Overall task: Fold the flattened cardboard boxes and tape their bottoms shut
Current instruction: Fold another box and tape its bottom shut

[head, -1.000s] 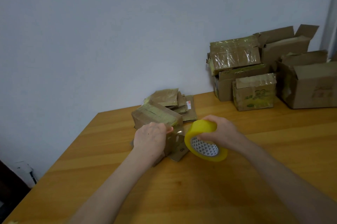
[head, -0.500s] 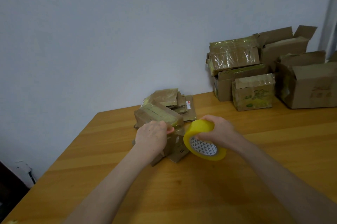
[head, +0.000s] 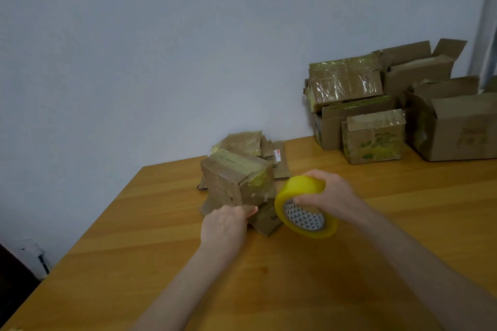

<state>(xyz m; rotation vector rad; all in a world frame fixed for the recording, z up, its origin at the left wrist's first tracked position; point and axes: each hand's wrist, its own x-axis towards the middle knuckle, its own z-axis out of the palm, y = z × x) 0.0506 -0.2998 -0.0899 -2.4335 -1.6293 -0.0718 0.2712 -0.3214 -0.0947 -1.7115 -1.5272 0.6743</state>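
A small folded cardboard box (head: 236, 182) stands on the wooden table (head: 376, 223) with its taped bottom facing up. My left hand (head: 226, 225) pinches the tape end against the box's near side, low down. My right hand (head: 326, 196) grips a yellow tape roll (head: 304, 209) just right of the box, tilted so its patterned core faces me. A short clear strip of tape runs from the roll to the box. Open flaps of the box (head: 266, 220) splay out on the table under it.
A pile of flattened cardboard boxes (head: 252, 146) lies behind the box by the wall. Several assembled boxes (head: 376, 120) are stacked at the back right. The table's left edge runs diagonally; a white object (head: 29, 250) sits on the floor beyond it.
My left hand slid down from the box's top edge to its lower near side. The tape roll shifted slightly down and right.
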